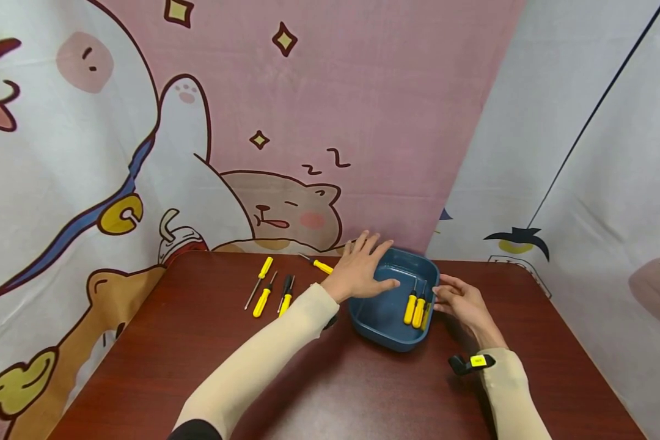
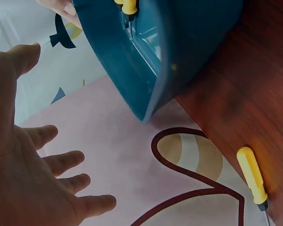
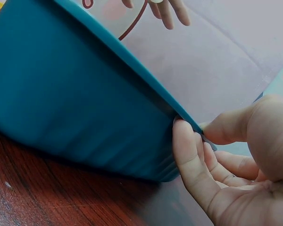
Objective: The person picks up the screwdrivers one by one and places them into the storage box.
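Note:
A dark blue plastic bin (image 1: 382, 311) stands on the table, with several yellow-handled screwdrivers (image 1: 419, 313) lying along its right side. My right hand (image 1: 464, 305) pinches the bin's right rim; thumb and fingers are on either side of the rim in the right wrist view. Over the bin's left rear part hovers my left hand (image 1: 357, 269), its fingers spread and nothing in its grasp. In the left wrist view, this left hand (image 2: 23, 165) is apart from the bin wall (image 2: 198, 42).
Left of the bin, several screwdrivers lie on the brown table (image 1: 159, 366): a yellow-handled one (image 1: 266, 269), another (image 1: 262, 302), and a yellow-and-black pair partly overlapping. One more screwdriver (image 1: 322, 266) lies near the back edge by my left wrist. A cartoon-printed cloth (image 1: 396, 122) hangs behind.

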Demonstrator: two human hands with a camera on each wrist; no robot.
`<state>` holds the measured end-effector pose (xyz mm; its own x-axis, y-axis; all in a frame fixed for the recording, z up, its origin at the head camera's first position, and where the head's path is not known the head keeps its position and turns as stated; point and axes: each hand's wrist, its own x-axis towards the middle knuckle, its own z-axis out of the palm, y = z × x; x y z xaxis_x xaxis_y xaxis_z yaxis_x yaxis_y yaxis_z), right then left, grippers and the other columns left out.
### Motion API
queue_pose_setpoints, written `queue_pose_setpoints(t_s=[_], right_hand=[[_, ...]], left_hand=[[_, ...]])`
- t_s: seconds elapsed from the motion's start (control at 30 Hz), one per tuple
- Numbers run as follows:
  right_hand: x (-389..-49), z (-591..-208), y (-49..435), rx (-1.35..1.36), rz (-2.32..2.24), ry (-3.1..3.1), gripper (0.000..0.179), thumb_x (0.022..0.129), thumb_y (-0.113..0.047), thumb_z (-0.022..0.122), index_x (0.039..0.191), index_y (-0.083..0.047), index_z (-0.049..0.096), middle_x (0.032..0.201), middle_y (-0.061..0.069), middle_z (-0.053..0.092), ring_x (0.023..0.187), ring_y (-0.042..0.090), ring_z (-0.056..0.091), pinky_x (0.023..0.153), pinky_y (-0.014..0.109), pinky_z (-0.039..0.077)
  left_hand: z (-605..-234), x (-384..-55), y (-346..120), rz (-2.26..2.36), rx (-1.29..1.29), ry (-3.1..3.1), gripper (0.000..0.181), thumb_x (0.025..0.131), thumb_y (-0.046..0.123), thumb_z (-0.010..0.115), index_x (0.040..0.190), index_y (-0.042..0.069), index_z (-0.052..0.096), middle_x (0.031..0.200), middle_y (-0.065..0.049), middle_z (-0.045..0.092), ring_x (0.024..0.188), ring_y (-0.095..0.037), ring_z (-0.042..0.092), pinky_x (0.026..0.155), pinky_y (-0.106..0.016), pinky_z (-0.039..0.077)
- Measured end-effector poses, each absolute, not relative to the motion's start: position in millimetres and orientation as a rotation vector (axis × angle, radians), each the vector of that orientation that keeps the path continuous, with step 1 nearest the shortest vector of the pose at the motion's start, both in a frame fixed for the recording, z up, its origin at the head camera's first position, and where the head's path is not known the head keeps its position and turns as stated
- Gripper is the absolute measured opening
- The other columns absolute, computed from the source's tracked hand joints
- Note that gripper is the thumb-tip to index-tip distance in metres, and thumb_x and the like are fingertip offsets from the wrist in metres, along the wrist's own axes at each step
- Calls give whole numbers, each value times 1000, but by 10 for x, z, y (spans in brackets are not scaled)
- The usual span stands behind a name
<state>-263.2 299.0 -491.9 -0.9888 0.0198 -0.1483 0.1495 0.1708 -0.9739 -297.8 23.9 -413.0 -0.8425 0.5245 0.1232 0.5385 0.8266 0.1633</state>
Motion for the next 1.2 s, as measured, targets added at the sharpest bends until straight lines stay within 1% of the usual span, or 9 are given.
queue_pose_setpoints(t_s=[0.23,0.33,0.47,0.73,0.87,1.0,1.2], right_hand=[[-2635,-4922,2976,176,-1960,2317,63,104,-17,59,159,-3,32,119,10,67,89,8,67,79,25,62],[-2632,-4921,2979,181,-1949,2320,63,104,-17,59,159,-4,31,121,12,66,89,7,67,80,25,62],[-2630,-4915,2992,188,-1942,2322,64,105,-17,58,160,-4,29,123,13,65,89,7,66,80,25,62],[-2620,-4910,2983,209,-1937,2323,63,105,-18,58,160,-5,30,126,15,64,91,9,66,81,25,61],[-2620,-4919,2980,213,-1937,2325,63,104,-17,59,160,-5,30,127,17,63,91,8,66,81,24,61],[-2624,-4924,2982,212,-1939,2324,64,104,-17,59,160,-5,30,127,17,63,91,9,66,81,25,61],[-2626,-4913,2985,208,-1933,2331,64,104,-18,59,160,-5,31,127,17,63,93,11,67,81,25,61]], left_hand=[[-4160,-2961,108,-299,-821,-2906,92,92,72,55,165,29,20,172,-7,20,161,-31,8,126,-62,18],[-4191,-2961,38,-311,-808,-2898,91,92,73,54,165,29,21,172,-7,20,161,-31,9,125,-63,19],[-4232,-2970,-46,-353,-787,-2893,92,91,74,54,164,28,23,171,-8,21,161,-34,10,125,-64,18],[-4316,-2981,-197,-433,-717,-2901,90,91,74,54,163,29,26,171,-9,21,160,-38,13,123,-68,19],[-4347,-2978,-278,-455,-667,-2926,90,91,75,52,164,30,25,172,-11,20,161,-37,9,123,-69,16],[-4386,-2988,-366,-484,-622,-2934,90,92,76,49,164,29,24,172,-12,18,161,-36,7,124,-70,11],[-4434,-3003,-506,-515,-562,-2933,90,93,78,45,164,28,24,172,-12,19,161,-37,6,124,-69,9]])
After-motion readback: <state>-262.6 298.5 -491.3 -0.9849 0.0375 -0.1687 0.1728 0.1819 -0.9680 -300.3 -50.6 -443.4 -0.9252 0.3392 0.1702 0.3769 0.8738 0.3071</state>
